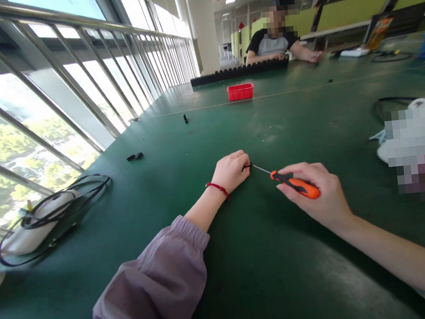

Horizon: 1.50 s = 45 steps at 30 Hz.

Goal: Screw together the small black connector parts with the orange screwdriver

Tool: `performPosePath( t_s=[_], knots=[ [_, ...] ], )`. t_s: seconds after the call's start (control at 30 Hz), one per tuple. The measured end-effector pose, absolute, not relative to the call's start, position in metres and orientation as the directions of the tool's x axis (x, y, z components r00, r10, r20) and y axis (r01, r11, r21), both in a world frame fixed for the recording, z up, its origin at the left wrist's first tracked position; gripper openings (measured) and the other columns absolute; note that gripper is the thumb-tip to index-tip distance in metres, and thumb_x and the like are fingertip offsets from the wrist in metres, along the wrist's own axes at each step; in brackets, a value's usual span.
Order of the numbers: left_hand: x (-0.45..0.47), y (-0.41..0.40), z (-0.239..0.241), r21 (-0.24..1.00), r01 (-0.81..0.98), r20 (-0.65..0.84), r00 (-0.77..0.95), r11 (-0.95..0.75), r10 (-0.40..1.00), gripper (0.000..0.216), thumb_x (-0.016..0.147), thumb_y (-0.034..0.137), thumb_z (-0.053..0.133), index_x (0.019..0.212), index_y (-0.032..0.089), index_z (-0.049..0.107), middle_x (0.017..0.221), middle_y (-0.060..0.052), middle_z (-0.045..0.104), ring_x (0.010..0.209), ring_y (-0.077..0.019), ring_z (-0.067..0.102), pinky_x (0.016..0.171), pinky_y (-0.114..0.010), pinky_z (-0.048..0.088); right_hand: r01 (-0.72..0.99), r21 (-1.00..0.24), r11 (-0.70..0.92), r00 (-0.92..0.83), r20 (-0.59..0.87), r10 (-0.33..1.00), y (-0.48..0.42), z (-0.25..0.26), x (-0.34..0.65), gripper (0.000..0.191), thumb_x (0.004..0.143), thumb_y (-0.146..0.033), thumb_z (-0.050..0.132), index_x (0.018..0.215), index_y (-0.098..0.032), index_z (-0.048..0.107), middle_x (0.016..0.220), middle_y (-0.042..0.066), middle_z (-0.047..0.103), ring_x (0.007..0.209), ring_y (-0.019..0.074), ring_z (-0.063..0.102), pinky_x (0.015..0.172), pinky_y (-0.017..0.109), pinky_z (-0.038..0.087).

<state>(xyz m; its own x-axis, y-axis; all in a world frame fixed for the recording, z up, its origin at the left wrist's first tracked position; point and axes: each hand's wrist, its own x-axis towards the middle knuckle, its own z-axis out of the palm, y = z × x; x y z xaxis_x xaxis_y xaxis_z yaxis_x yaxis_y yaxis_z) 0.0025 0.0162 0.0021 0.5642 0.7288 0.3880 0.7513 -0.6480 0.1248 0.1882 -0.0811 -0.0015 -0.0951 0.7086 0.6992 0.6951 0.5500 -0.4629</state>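
Note:
My right hand [323, 191] is closed around the orange and black handle of a screwdriver [301, 187]. Its thin metal shaft points left, and the tip meets a small black part [247, 166] at the fingers of my left hand [234, 170]. Those fingers are pinched on the part, which is mostly hidden by them, so its exact kind does not show. A red cord bracelet circles my left wrist. Both hands are low over the green table [218, 299].
Small black pieces [134, 157] lie left, another [185, 118] farther back. Beyond are a red bin [240, 92] and a long black strip [239, 71]. Coiled cable [52, 215] sits by the railing [83, 26]. A person [272, 41] sits opposite; a pale bundle [416, 135] is at right.

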Motion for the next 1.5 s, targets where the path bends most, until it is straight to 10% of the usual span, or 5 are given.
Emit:
performPosePath(
  t_s=[0.83, 1.03, 1.23, 1.37, 1.5],
  knots=[
    [0.000, 0.018, -0.001, 0.262, 0.816, 0.386, 0.401, -0.515, 0.831, 0.022, 0.078, 0.021, 0.056, 0.100, 0.020, 0.054, 0.091, -0.002, 0.067, 0.086, -0.0176, 0.060, 0.072, -0.028, 0.046, 0.623, -0.626, 0.468, -0.110, 0.523, 0.845, -0.080, -0.003, 0.190, 0.013, 0.083, -0.031, 0.055, 0.088, -0.023, 0.064, 0.088, 0.002, 0.070, 0.078, 0.0196, 0.063, 0.072, 0.036, 0.050],
    [0.001, 0.014, 0.001, 0.144, 0.890, 0.409, 0.344, -0.432, 0.845, 0.022, 0.077, 0.038, 0.059, 0.070, 0.017, 0.056, 0.082, -0.006, 0.062, 0.081, -0.0214, 0.058, 0.073, -0.033, 0.044, 0.653, -0.603, 0.459, -0.160, 0.482, 0.861, -0.078, -0.004, 0.191, 0.017, 0.083, -0.033, 0.054, 0.092, -0.023, 0.063, 0.088, 0.002, 0.070, 0.076, 0.0196, 0.063, 0.069, 0.036, 0.049],
    [0.007, 0.007, 0.006, 0.297, 0.811, 0.434, 0.355, -0.503, 0.828, 0.041, 0.090, 0.039, 0.040, 0.058, 0.017, 0.054, 0.066, -0.002, 0.059, 0.067, -0.0153, 0.055, 0.064, -0.028, 0.042, 0.600, -0.693, 0.400, -0.121, 0.415, 0.902, -0.077, -0.004, 0.191, 0.020, 0.084, -0.036, 0.054, 0.095, -0.021, 0.062, 0.085, 0.003, 0.068, 0.066, 0.0160, 0.060, 0.063, 0.031, 0.049],
    [-0.001, 0.017, 0.002, 0.364, 0.740, 0.507, 0.353, -0.566, 0.787, 0.014, 0.081, 0.018, 0.049, 0.082, 0.017, 0.062, 0.088, -0.003, 0.066, 0.085, -0.0162, 0.058, 0.077, -0.028, 0.045, 0.584, -0.713, 0.388, -0.107, 0.406, 0.908, -0.077, -0.002, 0.190, 0.021, 0.084, -0.037, 0.054, 0.094, -0.021, 0.062, 0.078, 0.002, 0.066, 0.060, 0.0143, 0.059, 0.056, 0.028, 0.046],
    [-0.012, 0.028, -0.004, 0.507, 0.577, 0.395, 0.504, -0.640, 0.768, 0.031, 0.078, 0.014, 0.053, 0.108, 0.017, 0.061, 0.102, -0.003, 0.068, 0.095, -0.0150, 0.060, 0.089, -0.030, 0.046, 0.581, -0.718, 0.384, -0.100, 0.405, 0.909, -0.077, 0.000, 0.190, 0.022, 0.085, -0.039, 0.053, 0.093, -0.021, 0.062, 0.073, 0.002, 0.064, 0.059, 0.0139, 0.058, 0.055, 0.027, 0.045]
  ],
)
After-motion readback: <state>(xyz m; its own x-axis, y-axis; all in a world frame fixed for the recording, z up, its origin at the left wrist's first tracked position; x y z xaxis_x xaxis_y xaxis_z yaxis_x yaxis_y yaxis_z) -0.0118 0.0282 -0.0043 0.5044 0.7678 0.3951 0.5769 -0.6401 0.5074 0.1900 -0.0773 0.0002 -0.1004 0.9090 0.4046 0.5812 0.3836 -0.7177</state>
